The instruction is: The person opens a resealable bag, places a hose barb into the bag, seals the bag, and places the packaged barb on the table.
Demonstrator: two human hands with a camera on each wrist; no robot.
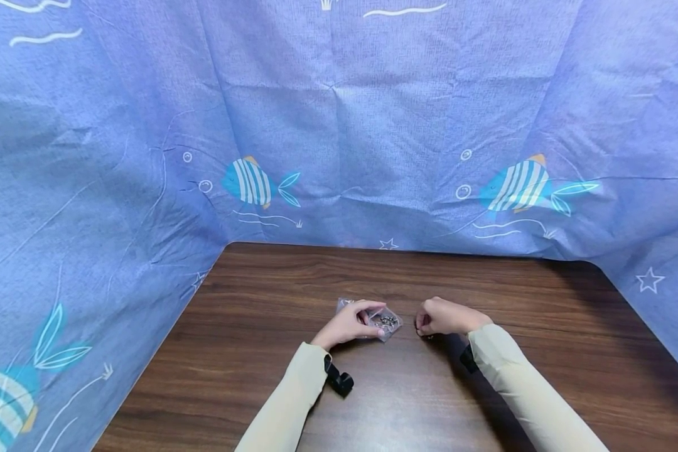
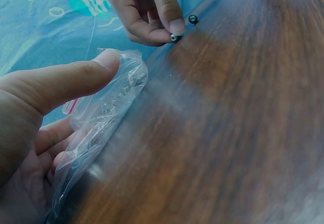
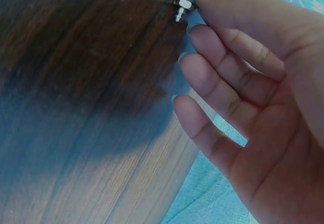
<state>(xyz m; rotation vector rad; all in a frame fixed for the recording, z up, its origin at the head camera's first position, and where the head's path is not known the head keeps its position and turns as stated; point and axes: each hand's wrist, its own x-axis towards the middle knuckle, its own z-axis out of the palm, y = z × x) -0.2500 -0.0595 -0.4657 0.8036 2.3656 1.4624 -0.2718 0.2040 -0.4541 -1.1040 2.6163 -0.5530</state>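
My left hand (image 1: 347, 325) holds a clear zip bag (image 2: 109, 100) with a red line along its seal, the thumb lying over it and some fingers curled behind. Several small metal fittings (image 1: 388, 321) show through the plastic. To the right, my right hand (image 1: 445, 316) is low over the table, thumb and forefinger pinching a small metal fitting (image 2: 174, 38). A second small dark fitting (image 2: 193, 18) stands close beside those fingertips. In the right wrist view, a fitting with a hex collar and barbed tip (image 3: 183, 6) appears at the thumb tip; its other end is partly hidden.
The brown wood-grain table (image 1: 282, 282) has rounded far corners. Clear plastic (image 1: 344, 304) sticks out behind my left hand; whether it belongs to the same bag I cannot tell. A blue cloth (image 1: 384, 138) with printed fish hangs around the table's back and sides.
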